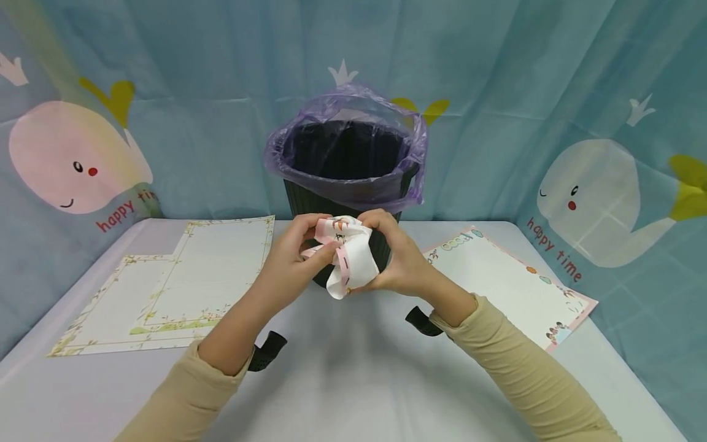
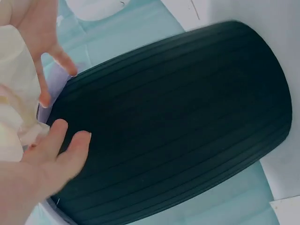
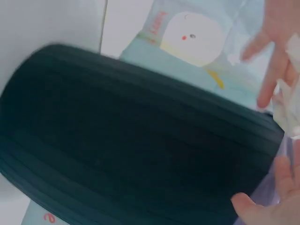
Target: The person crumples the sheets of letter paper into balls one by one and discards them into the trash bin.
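Observation:
Between both hands is a crumpled sheet of white paper (image 1: pixel 359 261) with a pink printed border. My left hand (image 1: pixel 295 258) pinches its left side, thumb in front and fingers behind. My right hand (image 1: pixel 400 258) curves round the paper's right side, fingers at the top and thumb low. In the left wrist view the paper (image 2: pixel 14 89) shows at the left edge, and in the right wrist view the paper (image 3: pixel 290 103) lies at the right edge. Behind the hands stands a dark ribbed trash bin (image 1: pixel 315 196), lined with a translucent purple bag (image 1: pixel 353 187) folded over its rim.
Overlapping sheets with leafy borders (image 1: pixel 215 258) lie on the left of the white table (image 1: pixel 353 380). Pink-bordered paper (image 1: pixel 502 282) lies on the right. Black straps (image 1: pixel 267 351) show at the wrists. A blue curtain (image 1: pixel 221 123) printed with whales surrounds the table's back and sides.

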`<action>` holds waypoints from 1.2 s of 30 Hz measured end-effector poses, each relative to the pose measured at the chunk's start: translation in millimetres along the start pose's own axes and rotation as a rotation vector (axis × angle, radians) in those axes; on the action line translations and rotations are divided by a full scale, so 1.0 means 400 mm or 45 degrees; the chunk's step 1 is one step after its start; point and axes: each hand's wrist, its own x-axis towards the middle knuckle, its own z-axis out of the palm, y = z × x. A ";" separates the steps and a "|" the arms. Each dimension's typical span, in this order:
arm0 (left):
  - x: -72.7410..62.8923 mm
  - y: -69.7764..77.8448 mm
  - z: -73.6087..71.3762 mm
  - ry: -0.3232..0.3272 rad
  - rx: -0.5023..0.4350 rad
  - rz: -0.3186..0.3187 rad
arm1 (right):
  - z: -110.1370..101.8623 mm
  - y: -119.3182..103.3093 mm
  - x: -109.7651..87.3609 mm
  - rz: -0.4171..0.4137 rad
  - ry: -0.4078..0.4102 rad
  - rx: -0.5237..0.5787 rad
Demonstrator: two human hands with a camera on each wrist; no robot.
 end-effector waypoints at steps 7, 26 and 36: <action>-0.015 -0.016 -0.019 -0.233 0.000 0.152 | 0.006 0.003 -0.003 -0.042 0.002 -0.105; -0.021 -0.041 0.026 -0.139 -0.194 0.400 | 0.001 0.026 -0.012 -0.287 -0.061 -0.056; -0.014 -0.056 0.079 0.208 -0.276 0.378 | 0.061 0.023 -0.008 -0.105 0.226 0.089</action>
